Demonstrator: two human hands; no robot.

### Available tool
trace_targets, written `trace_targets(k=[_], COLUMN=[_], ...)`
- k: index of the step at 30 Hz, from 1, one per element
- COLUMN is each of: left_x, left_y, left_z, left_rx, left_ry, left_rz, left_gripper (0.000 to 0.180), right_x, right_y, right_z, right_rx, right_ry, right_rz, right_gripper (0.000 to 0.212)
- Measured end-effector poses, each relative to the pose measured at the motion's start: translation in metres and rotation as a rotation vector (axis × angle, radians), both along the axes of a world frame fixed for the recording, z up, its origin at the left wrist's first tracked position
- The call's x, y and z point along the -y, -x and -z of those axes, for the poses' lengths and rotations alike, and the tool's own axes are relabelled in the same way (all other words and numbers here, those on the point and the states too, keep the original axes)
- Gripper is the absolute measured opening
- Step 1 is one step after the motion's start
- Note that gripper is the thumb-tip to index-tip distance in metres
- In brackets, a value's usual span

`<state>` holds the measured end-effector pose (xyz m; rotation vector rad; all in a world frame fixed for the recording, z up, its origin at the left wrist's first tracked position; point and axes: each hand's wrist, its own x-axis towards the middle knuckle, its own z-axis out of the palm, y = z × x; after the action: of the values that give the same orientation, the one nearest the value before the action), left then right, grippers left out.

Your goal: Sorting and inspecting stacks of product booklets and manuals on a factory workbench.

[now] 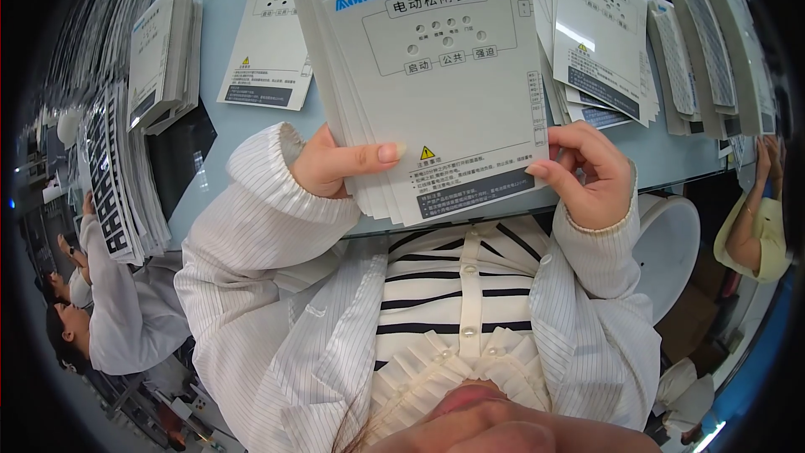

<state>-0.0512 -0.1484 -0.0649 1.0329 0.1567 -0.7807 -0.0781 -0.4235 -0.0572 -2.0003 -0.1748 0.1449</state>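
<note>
A fanned stack of pale grey printed panel sheets (453, 109) is held up in front of me over the table. Each carries blue lettering at the top, small round holes and a dark block near the bottom. My left hand (344, 164) grips the stack at its lower left, thumb lying across the front. At the lower right corner, my right hand (591, 172) pinches the edge between thumb and bent fingers. Whether it has one sheet or several there, I cannot tell. The fingers of my left hand behind the stack are hidden.
Matching sheets (268, 50) lie behind on the left, with another fanned pile (599, 42) on the right. Thick bundles stand at the table's left (159, 59) and right (704, 50). A white bin (671, 243) is below the right edge. Other people sit at both sides.
</note>
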Motion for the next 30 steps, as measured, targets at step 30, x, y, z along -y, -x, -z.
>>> trace_targets(k=[30], left_x=[-0.013], left_y=[-0.008], left_z=[0.001], left_rx=[-0.123], left_ry=[-0.031], left_rz=[0.116], left_gripper=[0.079], right_x=[0.018], right_y=[-0.006], right_z=[-0.004], right_rx=[0.153], right_ry=[0.059], right_rz=[0.013], right_gripper=[0.024])
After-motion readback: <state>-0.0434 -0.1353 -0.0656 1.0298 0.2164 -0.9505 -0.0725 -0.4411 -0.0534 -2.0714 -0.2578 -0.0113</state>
